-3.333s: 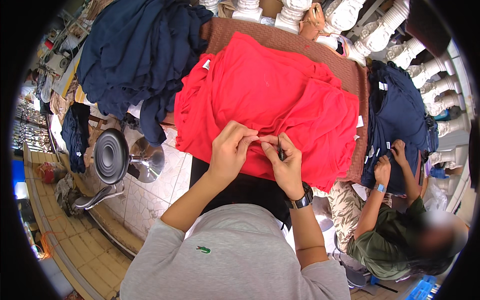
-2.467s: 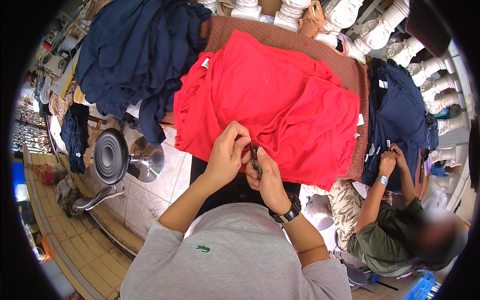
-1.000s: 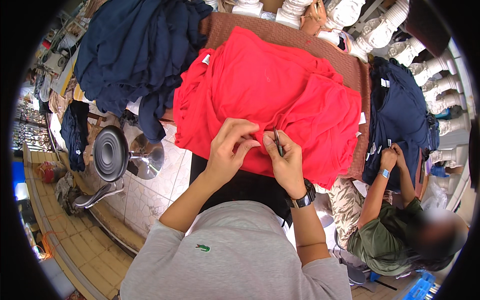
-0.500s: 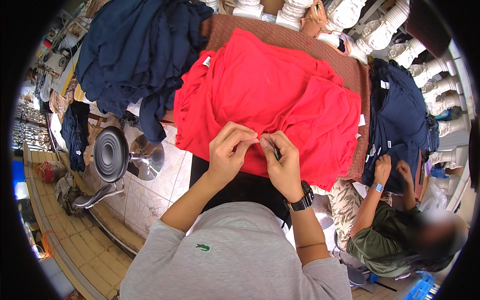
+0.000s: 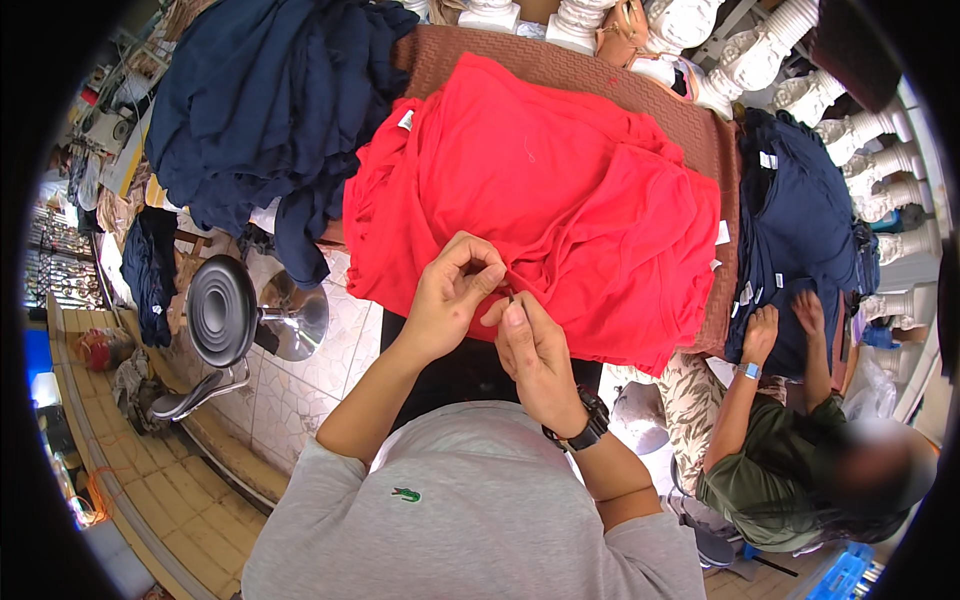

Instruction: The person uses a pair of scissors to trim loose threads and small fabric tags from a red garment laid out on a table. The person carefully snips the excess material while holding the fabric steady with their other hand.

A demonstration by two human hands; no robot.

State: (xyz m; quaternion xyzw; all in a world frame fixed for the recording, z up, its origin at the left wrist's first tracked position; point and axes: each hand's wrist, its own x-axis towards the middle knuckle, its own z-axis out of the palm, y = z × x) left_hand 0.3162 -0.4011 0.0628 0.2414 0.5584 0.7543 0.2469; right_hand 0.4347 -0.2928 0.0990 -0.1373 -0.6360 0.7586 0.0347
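Observation:
A pile of red garments point(image 5: 560, 190) lies on a table with a brown textured cover point(image 5: 560, 65). My left hand point(image 5: 452, 300) pinches the near hem of the top red garment between thumb and fingers. My right hand point(image 5: 535, 350), a dark watch on its wrist, holds a small thin dark tool point(image 5: 512, 297) at the same spot on the hem. The two hands almost touch, just over the table's near edge.
A heap of navy garments point(image 5: 270, 110) covers the table's left part, another navy stack point(image 5: 795, 220) lies at right. A seated person in green point(image 5: 790, 470) handles that stack. A black round stool point(image 5: 222, 310) stands on the tiled floor at left. White balusters point(image 5: 790, 70) line the back.
My right hand swung down and back up to the hem over the last seconds. Now both hands sit close together at the red hem. The other person's hands shifted on the navy stack.

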